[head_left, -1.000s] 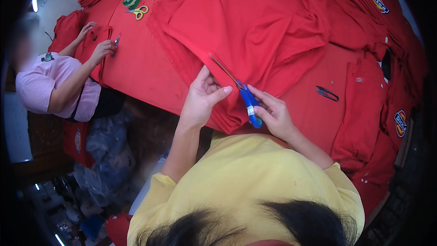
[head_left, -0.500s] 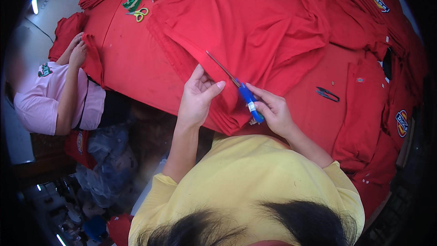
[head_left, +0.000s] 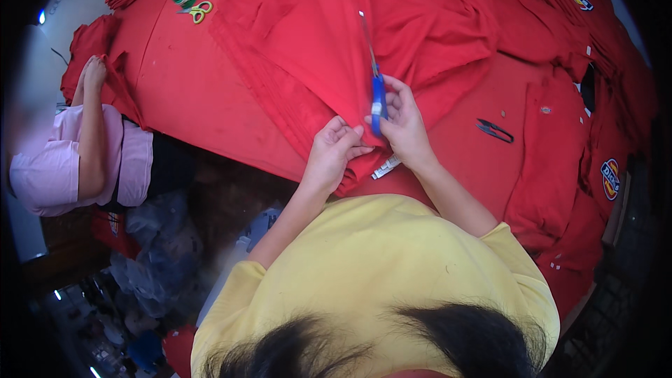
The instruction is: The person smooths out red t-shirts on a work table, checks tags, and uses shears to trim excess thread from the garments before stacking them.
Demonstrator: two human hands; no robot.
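The right hand (head_left: 404, 124) is closed around the blue handle of a pair of scissors (head_left: 376, 94), whose thin blades point up toward twelve o'clock over a stack of red garments (head_left: 336, 42); whether the blades are parted or together cannot be told at this size. Just beside it, at about nine o'clock from the scissors, the left hand (head_left: 332, 157) has its fingers curled shut, pinching the near folded edge of the same red cloth. A small white tag (head_left: 386, 166) shows at the stack's near edge, just below the hands at six o'clock. No cut line or loose trimmings show in the cloth, so the work on this piece looks barely begun or a matter of small snips. Much seems left: more red garments lie piled at two and three o'clock. A dark thread snip (head_left: 495, 130) lies unused on the red table (head_left: 189, 91) at three o'clock. At nine o'clock another person's arm (head_left: 91, 133) rests on red cloth.
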